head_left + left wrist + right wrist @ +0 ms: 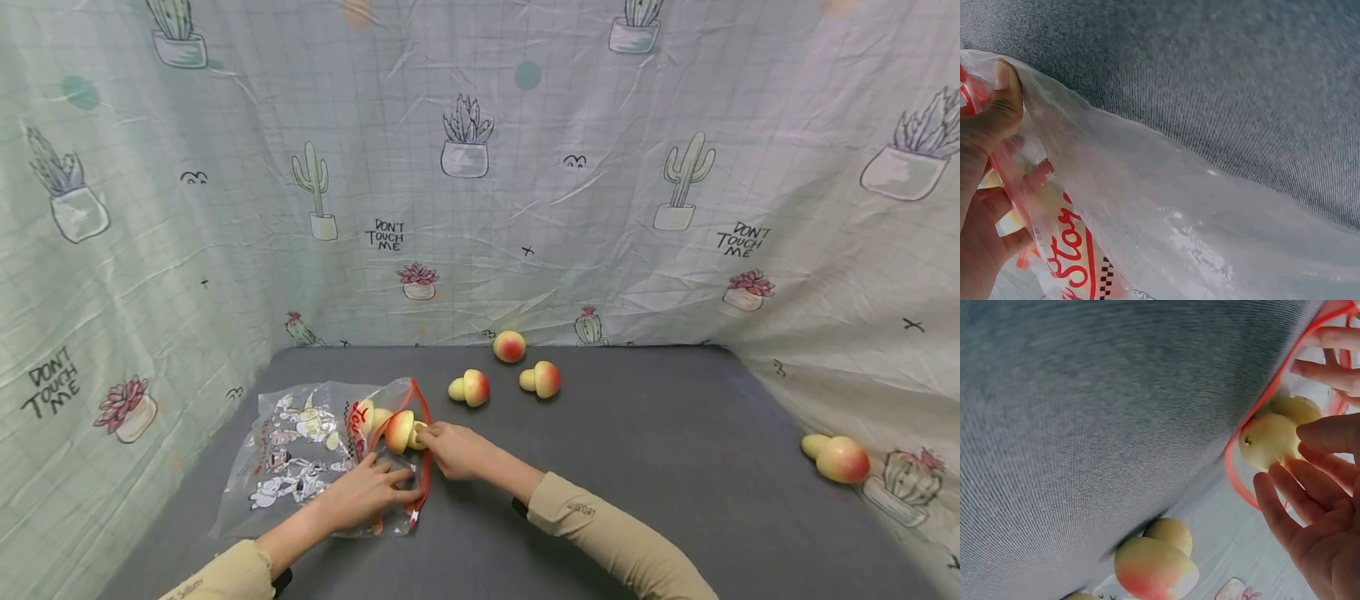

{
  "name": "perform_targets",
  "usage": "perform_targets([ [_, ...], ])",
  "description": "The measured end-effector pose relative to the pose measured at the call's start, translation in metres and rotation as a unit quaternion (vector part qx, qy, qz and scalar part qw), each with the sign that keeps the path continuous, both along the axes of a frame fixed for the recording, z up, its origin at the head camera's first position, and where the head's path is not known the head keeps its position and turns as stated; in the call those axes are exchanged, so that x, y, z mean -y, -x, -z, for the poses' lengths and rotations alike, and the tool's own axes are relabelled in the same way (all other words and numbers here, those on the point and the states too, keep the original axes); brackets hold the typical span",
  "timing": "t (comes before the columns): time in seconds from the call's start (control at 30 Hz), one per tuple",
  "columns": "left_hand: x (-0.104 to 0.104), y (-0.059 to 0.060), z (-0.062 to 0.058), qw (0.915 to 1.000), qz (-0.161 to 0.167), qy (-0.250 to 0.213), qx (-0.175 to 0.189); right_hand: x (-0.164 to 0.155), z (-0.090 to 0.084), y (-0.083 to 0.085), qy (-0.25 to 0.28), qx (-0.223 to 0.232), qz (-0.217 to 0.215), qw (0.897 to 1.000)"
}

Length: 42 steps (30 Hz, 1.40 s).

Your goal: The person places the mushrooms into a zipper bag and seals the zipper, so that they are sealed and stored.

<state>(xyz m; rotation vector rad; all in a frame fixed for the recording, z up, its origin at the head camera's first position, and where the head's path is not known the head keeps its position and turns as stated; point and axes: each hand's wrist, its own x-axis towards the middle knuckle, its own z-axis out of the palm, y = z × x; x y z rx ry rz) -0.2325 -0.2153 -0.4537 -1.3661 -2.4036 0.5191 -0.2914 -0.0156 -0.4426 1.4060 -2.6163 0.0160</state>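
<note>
Both hands meet at lower centre: we see the left hand point(367, 493) pinching the red rim of the clear bag point(300, 454), holding it open, while the right hand point(453, 450) grips a toy peach point(401, 431) at the bag's mouth. Loose peaches point(510, 371) lie just above.

A: I see even, soft light, faint shadows, head view bowed at edges.
B: Wrist cams? Glare on bag point(1197, 244) beside fingers point(997, 106), fruit point(1154, 565) below fingertips blurred.

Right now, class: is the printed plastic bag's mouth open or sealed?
Open. The bag has its red rim spread in a loop, the left hand holding it, the right hand pushing a toy fruit through.
</note>
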Motion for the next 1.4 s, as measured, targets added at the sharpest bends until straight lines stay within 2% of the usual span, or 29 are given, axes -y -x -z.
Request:
perform_targets([
  [0.37,0.001,0.0,0.0,0.9998,-0.009,0.012,0.011,-0.002,0.0,0.002,-0.046,-0.058,0.011,0.997],
  [0.63,0.001,0.0,0.0,0.9999,-0.004,0.003,0.011,-0.005,0.002,0.003,-0.06,-0.061,0.009,0.996],
  [0.83,0.0,0.0,-0.003,0.9996,-0.011,0.024,0.005,-0.002,0.006,0.006,-0.071,-0.074,0.01,0.995],
  [1.17,-0.004,0.0,-0.007,0.9983,-0.028,0.045,0.025,0.005,0.01,0.01,-0.083,-0.141,-0.002,0.987],
  [1.4,-0.003,0.0,-0.008,0.9985,-0.024,0.044,0.021,0.007,0.012,0.012,-0.096,-0.157,-0.007,0.983],
])
